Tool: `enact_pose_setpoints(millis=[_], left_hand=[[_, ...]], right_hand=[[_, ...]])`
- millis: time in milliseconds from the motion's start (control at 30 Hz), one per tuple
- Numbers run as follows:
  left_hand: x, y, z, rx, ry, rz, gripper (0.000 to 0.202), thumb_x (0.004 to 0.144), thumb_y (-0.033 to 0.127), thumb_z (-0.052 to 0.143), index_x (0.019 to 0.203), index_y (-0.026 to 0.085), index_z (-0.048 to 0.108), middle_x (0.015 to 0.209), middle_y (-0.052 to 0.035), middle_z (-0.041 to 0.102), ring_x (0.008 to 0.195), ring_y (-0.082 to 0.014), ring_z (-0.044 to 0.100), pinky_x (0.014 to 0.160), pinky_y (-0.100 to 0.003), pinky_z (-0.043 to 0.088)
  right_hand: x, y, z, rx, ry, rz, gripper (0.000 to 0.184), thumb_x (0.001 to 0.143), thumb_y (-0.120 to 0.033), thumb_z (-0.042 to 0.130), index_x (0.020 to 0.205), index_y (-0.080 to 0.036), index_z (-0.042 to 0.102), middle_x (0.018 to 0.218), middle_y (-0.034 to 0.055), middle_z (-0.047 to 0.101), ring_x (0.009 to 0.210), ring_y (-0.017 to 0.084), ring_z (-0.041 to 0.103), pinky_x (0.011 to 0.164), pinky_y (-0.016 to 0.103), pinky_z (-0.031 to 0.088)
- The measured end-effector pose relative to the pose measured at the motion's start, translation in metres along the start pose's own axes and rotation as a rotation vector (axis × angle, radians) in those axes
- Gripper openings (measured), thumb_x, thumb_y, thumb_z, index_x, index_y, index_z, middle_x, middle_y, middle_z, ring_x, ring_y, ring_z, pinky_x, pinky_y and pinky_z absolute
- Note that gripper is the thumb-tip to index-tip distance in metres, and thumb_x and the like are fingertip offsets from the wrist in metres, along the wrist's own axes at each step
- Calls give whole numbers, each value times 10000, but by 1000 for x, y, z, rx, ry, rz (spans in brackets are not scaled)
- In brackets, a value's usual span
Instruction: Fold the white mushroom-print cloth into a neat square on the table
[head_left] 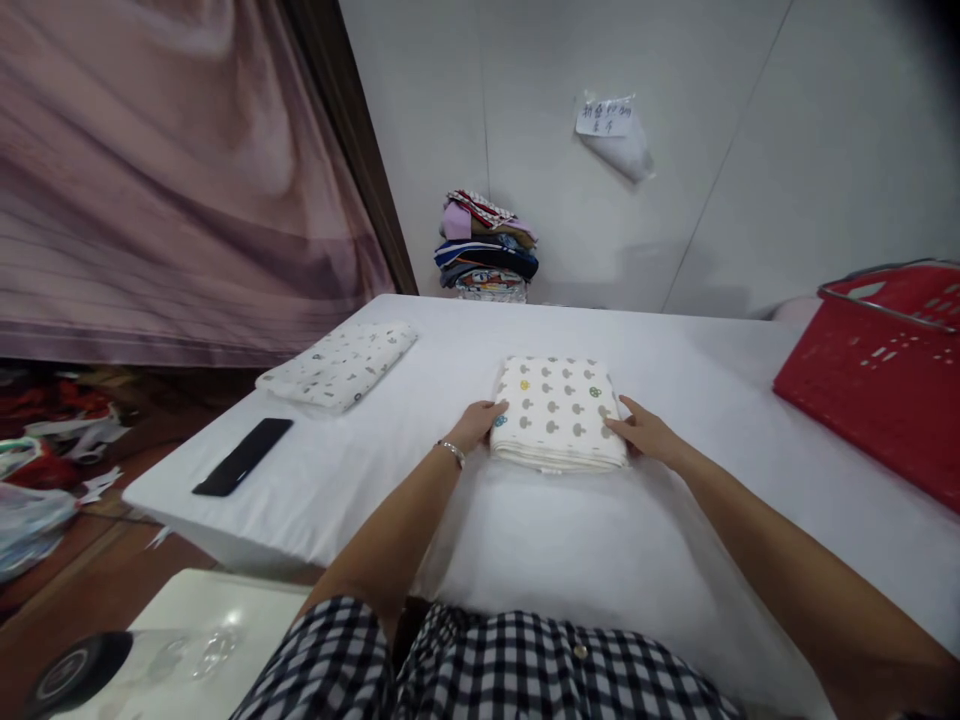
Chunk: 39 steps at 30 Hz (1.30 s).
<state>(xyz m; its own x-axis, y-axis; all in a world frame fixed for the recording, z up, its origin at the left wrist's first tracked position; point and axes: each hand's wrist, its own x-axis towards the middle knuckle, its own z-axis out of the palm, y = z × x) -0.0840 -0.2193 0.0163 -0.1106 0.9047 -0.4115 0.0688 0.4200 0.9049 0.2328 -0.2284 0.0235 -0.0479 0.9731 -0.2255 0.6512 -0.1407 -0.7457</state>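
A folded white cloth (553, 412) printed with grey mushroom-like shapes lies near the front of the table. At its left edge my left hand (480, 420) is closed, thumb on top and the other fingers mostly hidden beside or beneath it. My right hand (643, 430) grips the right edge, its thumb over the print and the index finger pointing along the side. Layered folds show along the cloth's front edge. A second folded white cloth (341, 365) with small dark prints rests farther left, apart from both hands.
A black phone-like slab (244, 457) lies on the white-covered table (450, 340) at left. On the right stands a red basket (877, 370). A stack of folded fabrics (487, 245) rises behind the far edge. A white stool-like surface (217, 625) holds a clear bottle with a dark end (82, 670).
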Motion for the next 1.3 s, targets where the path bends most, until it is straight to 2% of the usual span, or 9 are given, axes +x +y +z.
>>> enact_pose_setpoints(millis=[133,200,367,500,633,800,1000,1167,1300], left_hand=[[-16,-13,-6,237,144,110,561,728,511,664,1144,146,573,1008,-83,678,686,-166,628,538,-241,448],[-28,-20,-7,332,193,175,592,748,532,632,1200,163,534,1026,-78,667,658,-146,619,541,-233,446],[-50,-26,-5,393,223,223,525,784,501,600,1185,173,520,889,-50,666,633,-122,601,548,-207,438],[-54,-18,3,361,176,149,503,801,482,582,1178,153,525,828,-48,661,534,-105,556,497,-208,431],[-55,-11,8,376,173,102,547,763,454,635,1206,152,523,895,-77,666,599,-123,589,511,-206,448],[-54,-9,7,353,168,115,607,738,421,666,1251,142,498,1014,-124,651,702,-154,621,529,-207,460],[-45,-21,11,351,177,213,547,753,382,659,1227,162,499,924,-77,674,682,-136,620,591,-212,462],[-41,-30,12,416,182,230,558,756,380,644,1231,136,484,918,-91,672,660,-144,621,609,-236,453],[-45,-28,9,404,151,197,625,770,396,617,1300,133,415,883,-76,665,602,-136,600,558,-236,442]], right_hand=[[-12,13,-2,-116,237,-162,557,806,-490,556,1308,-257,497,991,46,667,732,173,617,712,316,481],[-20,20,-2,-70,266,-165,501,827,-496,522,1265,-252,533,913,30,669,688,158,610,687,306,487],[-38,19,4,111,127,-48,572,838,-493,524,1327,-202,461,762,29,662,541,131,567,529,260,472],[-39,5,7,72,37,2,683,817,-525,561,1387,-192,386,692,20,640,530,134,559,505,246,447],[-30,-6,8,27,8,27,745,783,-505,615,1414,-215,347,771,37,647,558,132,559,515,239,442],[-18,-9,12,-34,23,42,732,737,-373,673,1395,-226,387,930,69,649,594,136,575,566,266,469],[-8,-4,11,110,104,-56,718,710,-230,673,1378,-215,410,841,44,630,607,130,562,517,234,467],[-15,2,15,129,35,49,718,739,-290,657,1395,-194,381,817,49,634,479,104,504,468,255,442],[-21,2,15,78,41,49,731,757,-340,645,1413,-209,350,858,58,643,494,113,522,499,267,448]])
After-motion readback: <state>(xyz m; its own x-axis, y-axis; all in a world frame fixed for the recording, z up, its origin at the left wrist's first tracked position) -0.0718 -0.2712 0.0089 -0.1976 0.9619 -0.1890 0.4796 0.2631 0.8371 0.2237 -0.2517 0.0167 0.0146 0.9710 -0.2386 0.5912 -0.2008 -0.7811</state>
